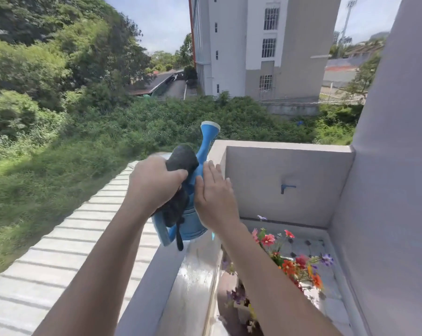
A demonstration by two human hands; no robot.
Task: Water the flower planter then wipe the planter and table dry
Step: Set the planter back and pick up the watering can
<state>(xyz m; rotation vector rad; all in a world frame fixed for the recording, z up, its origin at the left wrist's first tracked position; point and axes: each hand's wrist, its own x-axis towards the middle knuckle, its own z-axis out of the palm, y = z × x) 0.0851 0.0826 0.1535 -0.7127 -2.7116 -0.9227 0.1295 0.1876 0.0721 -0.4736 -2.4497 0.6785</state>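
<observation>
A blue watering can (193, 221) with a white-tipped spout (210, 128) stands on the wet, shiny top of a concrete ledge (195, 275). My left hand (154, 183) is closed on a dark cloth (180, 163) pressed against the can's left side; a strip of the cloth hangs down. My right hand (213, 192) lies flat, fingers together, against the can's right side. Below the ledge on the right sits the flower planter (292, 260) with red, orange and purple flowers, partly hidden by my right forearm.
A grey walled enclosure (290, 180) with a small blue tap (286, 188) surrounds the flowers. A tall grey wall (394, 166) rises on the right. To the left a ribbed roof (71, 238) slopes down, with grass, trees and a white building beyond.
</observation>
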